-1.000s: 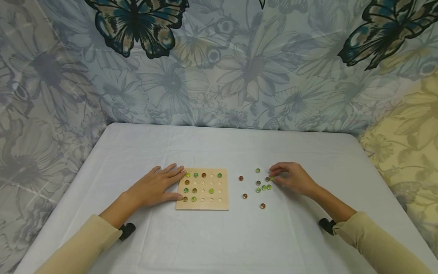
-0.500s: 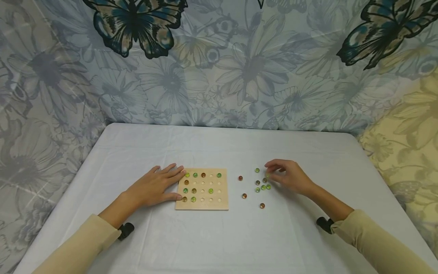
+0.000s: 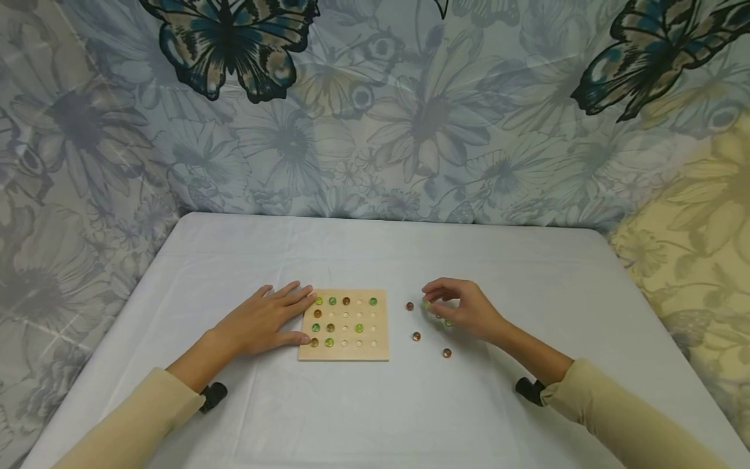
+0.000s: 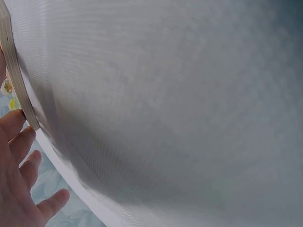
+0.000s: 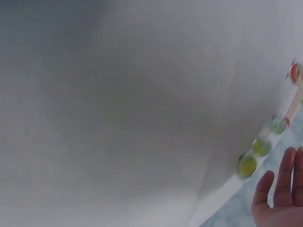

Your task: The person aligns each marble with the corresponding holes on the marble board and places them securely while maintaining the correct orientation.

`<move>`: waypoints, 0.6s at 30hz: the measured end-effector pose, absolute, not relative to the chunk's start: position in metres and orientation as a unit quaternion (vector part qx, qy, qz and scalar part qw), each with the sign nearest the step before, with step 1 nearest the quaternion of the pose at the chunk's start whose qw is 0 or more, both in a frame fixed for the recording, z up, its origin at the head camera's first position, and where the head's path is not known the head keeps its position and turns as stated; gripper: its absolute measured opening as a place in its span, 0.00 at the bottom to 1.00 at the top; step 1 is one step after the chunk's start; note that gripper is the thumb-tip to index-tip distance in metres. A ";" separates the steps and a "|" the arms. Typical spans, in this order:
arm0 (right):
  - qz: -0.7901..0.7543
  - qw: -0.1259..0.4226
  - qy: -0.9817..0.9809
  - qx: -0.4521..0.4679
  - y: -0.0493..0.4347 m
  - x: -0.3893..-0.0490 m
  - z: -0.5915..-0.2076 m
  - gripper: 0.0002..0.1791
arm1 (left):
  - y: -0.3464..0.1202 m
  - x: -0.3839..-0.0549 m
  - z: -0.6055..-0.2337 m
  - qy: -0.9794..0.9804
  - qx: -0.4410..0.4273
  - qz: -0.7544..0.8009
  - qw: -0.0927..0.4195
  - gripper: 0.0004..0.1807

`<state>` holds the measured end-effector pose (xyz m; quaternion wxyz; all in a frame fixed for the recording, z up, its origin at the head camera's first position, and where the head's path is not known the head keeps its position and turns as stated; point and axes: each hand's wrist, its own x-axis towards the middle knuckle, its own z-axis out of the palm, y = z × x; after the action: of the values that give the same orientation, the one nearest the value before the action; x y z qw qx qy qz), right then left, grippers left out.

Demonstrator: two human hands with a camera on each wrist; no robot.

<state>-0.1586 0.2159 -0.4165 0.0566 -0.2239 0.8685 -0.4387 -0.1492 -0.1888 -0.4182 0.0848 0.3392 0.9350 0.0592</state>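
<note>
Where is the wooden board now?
In the head view, the wooden board lies on the white cloth, between the left hand at its left edge and loose brown marbles to its right.

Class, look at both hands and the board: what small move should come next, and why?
Probably the right hand should carry its green marble over to an empty hollow in the board: its fingers appear to pinch the marble, many hollows are empty, and the left hand rests at the board's edge.
</note>
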 end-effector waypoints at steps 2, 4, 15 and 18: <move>-0.442 0.066 0.863 -0.235 0.206 -0.157 -0.417 0.14 | -0.189 -0.149 -0.419 0.935 0.339 0.059 0.085 0.45; -0.442 0.073 0.859 -0.248 0.197 -0.156 -0.417 0.14 | -0.189 -0.150 -0.419 0.936 0.338 0.059 0.087 0.45; -0.433 0.111 0.846 -0.291 0.160 -0.148 -0.418 0.14 | -0.189 -0.150 -0.421 0.935 0.338 0.061 0.088 0.45; -0.432 0.119 0.841 -0.302 0.153 -0.146 -0.418 0.14 | -0.189 -0.150 -0.420 0.935 0.340 0.060 0.087 0.45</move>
<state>-0.1455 0.1534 -0.4182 0.1193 -0.3024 0.8412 -0.4322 -0.1498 -0.1894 -0.4197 0.0866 0.3399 0.9345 0.0603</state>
